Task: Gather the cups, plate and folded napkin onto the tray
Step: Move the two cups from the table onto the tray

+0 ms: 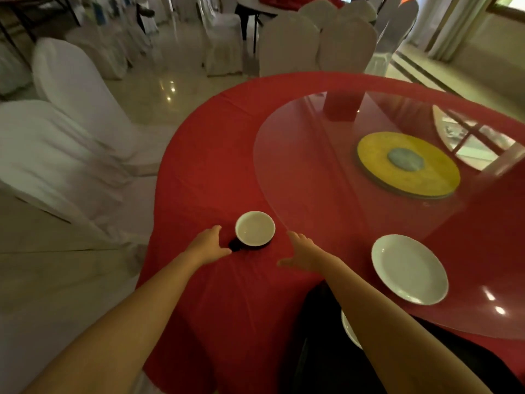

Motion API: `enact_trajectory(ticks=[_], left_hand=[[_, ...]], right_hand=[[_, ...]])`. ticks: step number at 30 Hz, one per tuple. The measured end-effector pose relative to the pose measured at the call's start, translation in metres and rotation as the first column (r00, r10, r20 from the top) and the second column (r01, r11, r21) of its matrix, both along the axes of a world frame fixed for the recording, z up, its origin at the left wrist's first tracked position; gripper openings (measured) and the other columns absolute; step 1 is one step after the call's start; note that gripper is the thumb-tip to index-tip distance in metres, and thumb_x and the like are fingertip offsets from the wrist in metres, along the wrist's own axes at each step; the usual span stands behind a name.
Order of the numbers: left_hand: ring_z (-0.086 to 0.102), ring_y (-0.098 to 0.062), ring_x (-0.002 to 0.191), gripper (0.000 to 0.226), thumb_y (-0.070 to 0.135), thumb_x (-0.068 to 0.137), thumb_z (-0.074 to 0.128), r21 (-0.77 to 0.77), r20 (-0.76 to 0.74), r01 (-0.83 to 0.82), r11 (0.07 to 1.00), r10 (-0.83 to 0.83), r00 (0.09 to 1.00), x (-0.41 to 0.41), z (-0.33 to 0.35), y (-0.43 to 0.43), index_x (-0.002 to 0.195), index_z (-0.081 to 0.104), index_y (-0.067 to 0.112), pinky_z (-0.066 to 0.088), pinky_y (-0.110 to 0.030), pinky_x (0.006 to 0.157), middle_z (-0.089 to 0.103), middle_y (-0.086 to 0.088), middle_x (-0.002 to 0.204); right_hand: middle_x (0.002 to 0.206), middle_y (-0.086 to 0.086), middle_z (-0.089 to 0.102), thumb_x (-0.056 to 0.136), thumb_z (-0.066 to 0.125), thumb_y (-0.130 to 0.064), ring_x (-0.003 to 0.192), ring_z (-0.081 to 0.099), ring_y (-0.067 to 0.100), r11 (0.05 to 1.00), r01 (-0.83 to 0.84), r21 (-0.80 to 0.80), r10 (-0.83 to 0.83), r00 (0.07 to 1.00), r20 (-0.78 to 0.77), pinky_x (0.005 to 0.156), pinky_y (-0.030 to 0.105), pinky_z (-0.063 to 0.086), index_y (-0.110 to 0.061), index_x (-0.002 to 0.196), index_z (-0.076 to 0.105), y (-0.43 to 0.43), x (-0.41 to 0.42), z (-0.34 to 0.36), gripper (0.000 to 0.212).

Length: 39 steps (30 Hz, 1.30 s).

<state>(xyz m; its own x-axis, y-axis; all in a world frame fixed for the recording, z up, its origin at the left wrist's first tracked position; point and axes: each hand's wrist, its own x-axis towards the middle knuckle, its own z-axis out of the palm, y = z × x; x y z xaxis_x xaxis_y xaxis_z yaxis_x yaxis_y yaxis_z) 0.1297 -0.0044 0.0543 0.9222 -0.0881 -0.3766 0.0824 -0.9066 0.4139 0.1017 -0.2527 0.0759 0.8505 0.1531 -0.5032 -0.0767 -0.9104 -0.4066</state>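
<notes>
**Both hands reach for the white cup on the red table**

Far left, at nine o'clock, white-covered chairs (71, 129) stand blurred beside the table, their folds smeared and hard to read. Moving in: the left hand (208, 245) stretches forward over the red tablecloth (216, 172), fingers loosely spread and slightly curled, holding nothing, its fingertips just beside the cup's left side. Whether a finger touches the dark thing there, I cannot tell.

At twelve o'clock from the hands sits the white cup (255, 228), upright, mouth open to the camera. It rests on a dark saucer or coaster (237, 245), mostly hidden beneath it; only a black sliver shows at seven o'clock of the cup.

Next, the right hand (302, 251), palm turned inward, fingers open and extended, thumb splayed low, gripping nothing, just right of the cup and apart from it.

At four o'clock of that hand, a dark tray (321, 322) lies at the table's near edge, largely covered by the right forearm. A white rim (349, 331) peeks out from under the arm; plate or bowl, I cannot say.

Further right, the white plate (409, 268) lies flat on the edge of the glass turntable (312, 155), whose yellow hub (409, 163) sits at one o'clock. Window reflections cloud the glass's far right.
</notes>
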Motion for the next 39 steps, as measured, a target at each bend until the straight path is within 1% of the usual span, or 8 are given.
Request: enact_trajectory(ticks=[3, 8, 12, 16, 20, 25, 32, 39], left_hand=[[0.021, -0.028, 0.143, 0.099, 0.036, 0.073, 0.073, -0.052, -0.031, 0.093, 0.994, -0.095, 0.995, 0.021, -0.011, 0.007, 0.146, 0.012, 0.009, 0.025, -0.038, 0.115, 0.020, -0.015, 0.155], [0.010, -0.022, 0.145, 0.115, 0.035, 0.066, 0.080, -0.183, -0.111, 0.232, 0.956, -0.254, 0.961, 0.048, -0.027, 0.009, 0.147, 0.000, 0.016, 0.018, -0.036, 0.117, 0.007, -0.008, 0.158], [0.011, -0.018, 0.145, 0.120, 0.037, 0.062, 0.082, -0.281, -0.155, 0.301, 0.911, -0.352, 0.923, 0.062, -0.035, 0.014, 0.147, -0.003, 0.024, 0.017, -0.032, 0.115, 0.007, -0.003, 0.159], [0.021, -0.013, 0.140, 0.123, 0.036, 0.057, 0.084, -0.420, -0.196, 0.307, 0.854, -0.415, 0.888, 0.064, -0.043, 0.011, 0.145, -0.003, 0.035, 0.026, -0.029, 0.111, 0.019, 0.004, 0.155], [0.034, -0.012, 0.132, 0.116, 0.029, 0.057, 0.085, -0.508, -0.118, 0.200, 0.838, -0.297, 0.947, 0.055, -0.055, 0.001, 0.143, 0.008, 0.035, 0.033, -0.028, 0.103, 0.036, 0.005, 0.145], [0.050, -0.013, 0.119, 0.094, 0.028, 0.057, 0.085, -0.565, -0.039, 0.129, 0.815, -0.183, 0.982, 0.046, -0.053, -0.009, 0.134, 0.031, 0.036, 0.039, -0.028, 0.091, 0.051, 0.015, 0.122], [0.050, -0.010, 0.118, 0.091, 0.025, 0.058, 0.085, -0.589, -0.006, 0.153, 0.794, -0.193, 0.981, 0.021, -0.035, -0.028, 0.133, 0.034, 0.036, 0.040, -0.028, 0.092, 0.054, 0.012, 0.126], [0.052, -0.013, 0.118, 0.089, 0.022, 0.057, 0.085, -0.606, 0.043, 0.200, 0.770, -0.220, 0.975, -0.023, -0.011, -0.068, 0.131, 0.037, 0.036, 0.046, -0.041, 0.099, 0.056, 0.008, 0.126]], right_hand=[[0.153, 0.017, 0.016, 0.076, 0.072, -0.035, 0.139, 0.020, 0.035, 0.999, 0.046, 0.025, -0.046, 0.999, -0.018, 0.110, 0.047, 0.030, -0.010, 0.147, 0.004, 0.014, 0.015, -0.014, 0.101], [0.154, 0.016, 0.011, 0.073, 0.076, -0.029, 0.141, 0.016, 0.037, 0.987, 0.141, 0.079, -0.140, 0.990, -0.020, 0.112, 0.051, 0.027, -0.009, 0.147, -0.002, 0.030, 0.033, -0.033, 0.109], [0.152, 0.013, 0.019, 0.067, 0.081, -0.020, 0.140, 0.020, 0.030, 0.962, 0.171, 0.212, -0.175, 0.985, 0.002, 0.112, 0.048, 0.028, -0.010, 0.146, 0.008, 0.037, 0.039, -0.045, 0.108], [0.145, 0.008, 0.031, 0.060, 0.084, -0.015, 0.134, 0.029, 0.025, 0.900, 0.238, 0.365, -0.278, 0.959, 0.059, 0.108, 0.045, 0.033, -0.014, 0.141, 0.022, 0.043, 0.039, -0.052, 0.102], [0.138, 0.010, 0.038, 0.056, 0.085, -0.011, 0.129, 0.037, 0.024, 0.853, 0.283, 0.437, -0.350, 0.934, 0.078, 0.104, 0.050, 0.040, -0.012, 0.136, 0.029, 0.047, 0.038, -0.059, 0.098], [0.135, 0.008, 0.040, 0.054, 0.085, -0.012, 0.125, 0.042, 0.023, 0.832, 0.305, 0.463, -0.384, 0.919, 0.086, 0.100, 0.046, 0.044, -0.014, 0.132, 0.033, 0.045, 0.030, -0.062, 0.093], [0.137, 0.006, 0.039, 0.056, 0.085, -0.017, 0.125, 0.042, 0.022, 0.824, 0.282, 0.491, -0.381, 0.918, 0.112, 0.099, 0.047, 0.046, -0.017, 0.133, 0.032, 0.024, 0.002, -0.048, 0.093], [0.129, 0.005, 0.043, 0.058, 0.086, -0.011, 0.115, 0.046, 0.015, 0.808, 0.237, 0.540, -0.400, 0.893, 0.206, 0.092, 0.031, 0.046, -0.005, 0.131, 0.036, -0.015, -0.048, -0.019, 0.088]])
